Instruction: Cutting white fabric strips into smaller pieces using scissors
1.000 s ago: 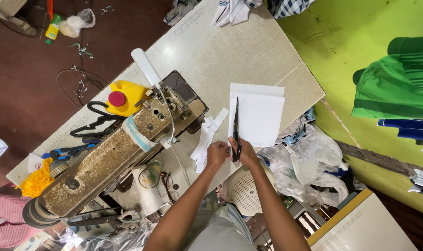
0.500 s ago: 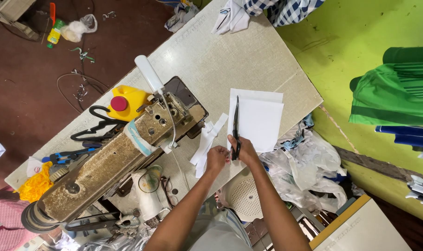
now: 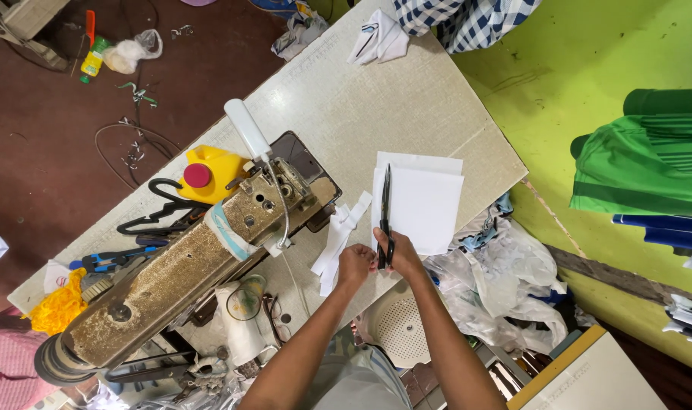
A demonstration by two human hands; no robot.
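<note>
My right hand (image 3: 401,257) grips the handles of black scissors (image 3: 385,205) whose closed blades point away from me over a stack of white fabric pieces (image 3: 422,201) on the cream sewing table (image 3: 376,106). My left hand (image 3: 355,264) sits just left of the scissors, fingers pinched on the near end of a narrow white fabric strip (image 3: 338,235) that lies beside the stack. Both hands are close together at the table's near edge.
An old sewing machine (image 3: 186,266) with a white lamp (image 3: 247,129) fills the table's left. A yellow can with a red cap (image 3: 205,173), black scissors (image 3: 152,216) and blue-handled tools (image 3: 114,260) lie behind it. Folded white cloth (image 3: 380,38) lies far; plastic bags (image 3: 505,281) and green garments (image 3: 650,159) at right.
The hands, scissors and fabric keep almost the same pose. The view has shifted slightly, nothing on the table has visibly moved.
</note>
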